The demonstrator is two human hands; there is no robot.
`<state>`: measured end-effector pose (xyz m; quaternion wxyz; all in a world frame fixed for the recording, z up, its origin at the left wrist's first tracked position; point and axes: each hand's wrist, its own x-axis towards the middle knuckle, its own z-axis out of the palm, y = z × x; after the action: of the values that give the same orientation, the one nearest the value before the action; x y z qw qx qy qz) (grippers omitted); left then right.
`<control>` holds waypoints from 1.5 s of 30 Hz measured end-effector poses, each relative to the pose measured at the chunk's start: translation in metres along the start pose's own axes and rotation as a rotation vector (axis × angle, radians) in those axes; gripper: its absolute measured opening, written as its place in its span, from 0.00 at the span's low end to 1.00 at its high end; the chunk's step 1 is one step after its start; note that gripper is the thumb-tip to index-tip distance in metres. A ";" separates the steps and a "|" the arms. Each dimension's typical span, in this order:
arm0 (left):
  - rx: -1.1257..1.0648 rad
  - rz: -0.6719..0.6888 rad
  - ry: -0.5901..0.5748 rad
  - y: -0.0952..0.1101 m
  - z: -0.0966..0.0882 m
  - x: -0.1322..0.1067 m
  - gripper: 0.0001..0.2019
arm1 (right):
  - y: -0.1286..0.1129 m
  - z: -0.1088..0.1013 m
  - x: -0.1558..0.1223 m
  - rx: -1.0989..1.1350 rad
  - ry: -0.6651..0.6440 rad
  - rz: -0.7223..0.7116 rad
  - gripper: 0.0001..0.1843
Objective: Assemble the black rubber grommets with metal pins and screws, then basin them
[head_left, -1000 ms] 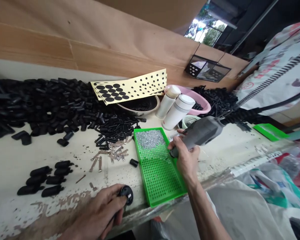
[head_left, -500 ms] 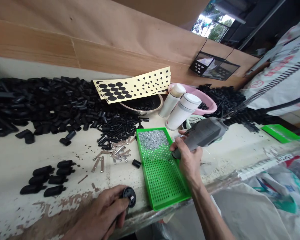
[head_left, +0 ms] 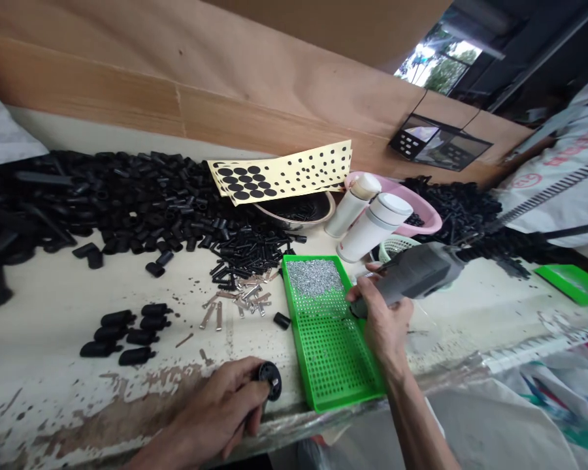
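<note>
Heap of black rubber tubes [head_left: 127, 202], along the far edge of a chipped white bench [head_left: 34, 365], at 10 o'clock from the view's centre. Cluster of black moulded sleeves [head_left: 122, 333], at 8 o'clock. Left hand [head_left: 220, 408], at 7 o'clock: fingers curled and closed around a round black moulded part [head_left: 272, 380] with a small metal insert, held just off the bench edge. Loose metal strips [head_left: 235, 303], near centre. Yellow sheet of black dots [head_left: 279, 173], at 12 o'clock, over a steel bowl [head_left: 313, 219]. Green perforated tray [head_left: 330, 356], at 4 o'clock, with silver pieces [head_left: 313, 281] massed at its far end. Right hand [head_left: 385, 320], at 4 o'clock: fingers wrapped around a grey rotary tool [head_left: 416, 277], its tip low over the tray's right side; contact cannot be told. White bottles [head_left: 372, 225] and a pink basin [head_left: 426, 222], at 2 o'clock.
</note>
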<state>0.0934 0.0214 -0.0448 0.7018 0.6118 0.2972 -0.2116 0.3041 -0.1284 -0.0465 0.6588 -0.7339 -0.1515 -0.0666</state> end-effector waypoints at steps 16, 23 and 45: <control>-0.106 0.130 -0.028 -0.002 -0.001 0.004 0.09 | -0.071 0.061 -0.099 0.463 -0.198 0.046 0.17; -0.127 0.109 -0.056 -0.002 -0.003 0.006 0.09 | -0.063 0.067 -0.100 0.445 -0.218 0.062 0.17; -0.029 0.113 -0.046 -0.005 -0.001 0.008 0.11 | -0.055 0.060 -0.081 0.438 -0.365 0.082 0.13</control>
<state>0.0958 0.0221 -0.0540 0.7282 0.6122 0.2492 -0.1812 0.2038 -0.0752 -0.0259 0.7655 -0.5796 -0.2486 0.1277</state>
